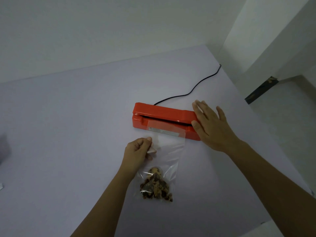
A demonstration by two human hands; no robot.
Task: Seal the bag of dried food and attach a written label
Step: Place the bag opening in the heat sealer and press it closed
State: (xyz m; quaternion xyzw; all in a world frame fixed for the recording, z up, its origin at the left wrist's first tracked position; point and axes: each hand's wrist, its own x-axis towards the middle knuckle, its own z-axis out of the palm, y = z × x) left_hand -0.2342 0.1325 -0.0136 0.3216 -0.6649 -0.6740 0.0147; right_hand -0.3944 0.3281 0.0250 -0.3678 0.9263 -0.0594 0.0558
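Centre frame: left hand (pixel 138 152) pinches the bag (pixel 168 156), mouth inside the crosswise sealer (pixel 160 112); spread right hand (pixel 212 127) covers its right end.

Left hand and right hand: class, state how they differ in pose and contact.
The left hand has curled fingers; the right hand is flat and spread. The left pinches the clear bag; the right lies over the red heat sealer. Both are bare.
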